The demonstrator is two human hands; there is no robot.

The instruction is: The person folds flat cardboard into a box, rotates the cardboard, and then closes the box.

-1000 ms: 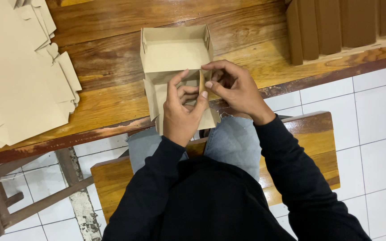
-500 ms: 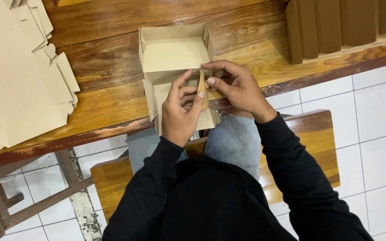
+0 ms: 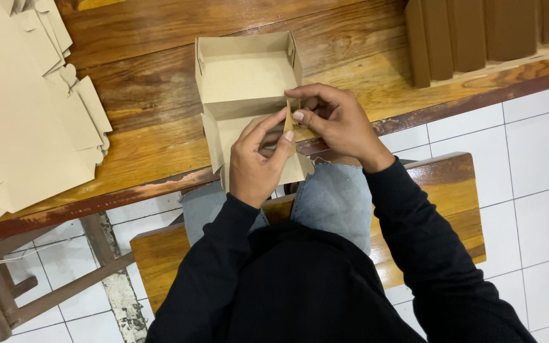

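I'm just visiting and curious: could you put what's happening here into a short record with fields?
Left hand: pinches a flap of the half-folded tan cardboard box
Right hand: grips the same flap from the other side
Box position: at the near edge of the brown wooden table
Beside it: stack of flat tan cardboard blanks
Seat: wooden bench

A worn wooden surface point(image 3: 147, 133) carries a half-folded cardboard box point(image 3: 246, 76), a stack of flat box blanks point(image 3: 20, 108) at left, and brown folded pieces point(image 3: 484, 35) at right.

Single head-worn camera is looking steeply down from close above, facing the wooden table point(image 3: 160, 136) edge across the upper frame.
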